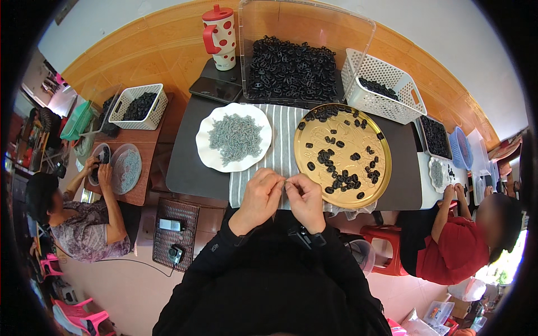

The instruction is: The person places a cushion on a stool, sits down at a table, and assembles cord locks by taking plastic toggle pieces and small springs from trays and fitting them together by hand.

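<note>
Left hand and right hand meet at the near edge of the surface, grips narrow, any contents too small to tell; beyond, striped cloth parts the plate of grey pieces from the tray of black pieces.

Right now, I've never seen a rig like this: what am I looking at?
No machine: these are a person's bare left hand and right hand, pictured from above by a head-worn fisheye camera, so straight edges bend. On the dark table, a striped cloth lies partly under a white plate of grey pieces and a gold tray of black pieces. Behind stand a clear box and white basket of black pieces. Each hand's fingertips are pinched; anything between them is too small to tell.
</note>
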### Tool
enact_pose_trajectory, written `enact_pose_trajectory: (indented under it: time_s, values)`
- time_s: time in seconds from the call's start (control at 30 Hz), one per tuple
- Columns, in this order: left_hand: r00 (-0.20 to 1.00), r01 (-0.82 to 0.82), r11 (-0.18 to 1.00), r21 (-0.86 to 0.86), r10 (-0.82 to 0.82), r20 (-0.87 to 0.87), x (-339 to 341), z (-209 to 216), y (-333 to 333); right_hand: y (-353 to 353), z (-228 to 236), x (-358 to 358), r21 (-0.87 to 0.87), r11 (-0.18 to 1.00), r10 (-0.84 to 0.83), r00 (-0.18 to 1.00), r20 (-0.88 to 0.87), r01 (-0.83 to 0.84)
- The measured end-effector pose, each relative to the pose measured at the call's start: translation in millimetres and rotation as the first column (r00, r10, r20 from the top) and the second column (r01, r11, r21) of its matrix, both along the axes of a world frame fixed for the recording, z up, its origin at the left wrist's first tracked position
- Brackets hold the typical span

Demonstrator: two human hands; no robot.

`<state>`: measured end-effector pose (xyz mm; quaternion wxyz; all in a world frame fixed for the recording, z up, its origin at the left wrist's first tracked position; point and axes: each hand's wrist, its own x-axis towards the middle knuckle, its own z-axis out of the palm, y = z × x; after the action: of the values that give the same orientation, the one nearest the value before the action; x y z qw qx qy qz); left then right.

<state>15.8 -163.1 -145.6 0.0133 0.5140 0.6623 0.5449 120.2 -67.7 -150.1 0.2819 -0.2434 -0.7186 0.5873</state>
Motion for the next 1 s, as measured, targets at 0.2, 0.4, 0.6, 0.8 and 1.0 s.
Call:
enact_pose_trajectory:
  time_s: [0.2,0.4,0.6,0.8,1.0]
  values:
    - [0.968,-0.121,0.993,-0.01,0.12,0.221,-1,-9,1,-2,-3,-4,0.654,0.755,-0.087,0.996,0.03,0.046]
    - [0.838,-0.029,0.999,0.046,-0.001,0.545,-2,-20,-7,-3,-5,2,0.348,0.931,-0.099,0.994,-0.053,0.111]
    - [0.676,0.156,0.988,-0.001,-0.106,0.729,5,-1,-16,4,4,20,-0.422,0.9,0.016,0.974,-0.228,-0.113]
    - [0.573,0.269,0.962,0.035,-0.189,0.797,11,-1,-15,0,3,27,-0.607,0.771,-0.056,0.929,-0.365,-0.191]
    - [0.554,0.282,0.959,0.04,-0.197,0.809,14,2,-15,0,4,32,-0.513,0.842,-0.051,0.922,-0.383,-0.167]
